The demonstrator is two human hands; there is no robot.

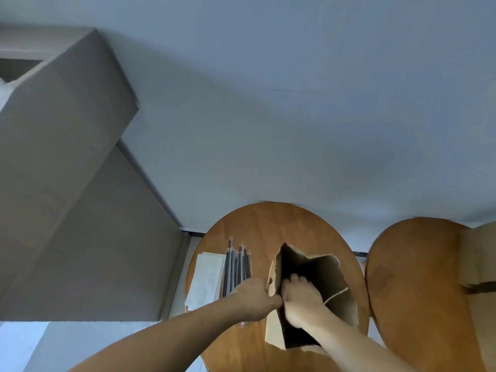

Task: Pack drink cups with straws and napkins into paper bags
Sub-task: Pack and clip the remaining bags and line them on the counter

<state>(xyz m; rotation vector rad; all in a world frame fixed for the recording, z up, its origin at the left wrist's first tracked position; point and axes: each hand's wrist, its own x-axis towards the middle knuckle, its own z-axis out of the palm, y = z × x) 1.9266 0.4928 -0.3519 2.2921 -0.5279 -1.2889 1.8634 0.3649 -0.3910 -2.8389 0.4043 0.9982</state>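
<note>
Both hands meet at the mouth of a brown paper bag [324,272] in the lower middle of the frame. Reaching in from the lower left, the left hand [255,299] clasps the bag's left rim, with its fingertips hidden behind the paper. Just beside it and touching it at the knuckles, the right hand [302,302] comes in from the lower right with its fingers curled over the near rim, the tips dipping into the dark inside. The bag is pulled open with its mouth facing up and away, and a pale cord handle [335,295] loops across its right side next to the right wrist. It stands on a round wooden table [268,224], a little right of the table's middle. Left of the bag, just past the left hand, lies a bundle of dark straws [237,267] in clear wrappers, pointing toward the top of the frame. A stack of white napkins [205,277] lies beside them at the table's left edge. A second wooden table [413,264] sits at the lower right, close to the first, with a cardboard box [480,253] at the frame's right edge. A grey cabinet [61,130] fills the upper left, against a pale wall [295,103].
</note>
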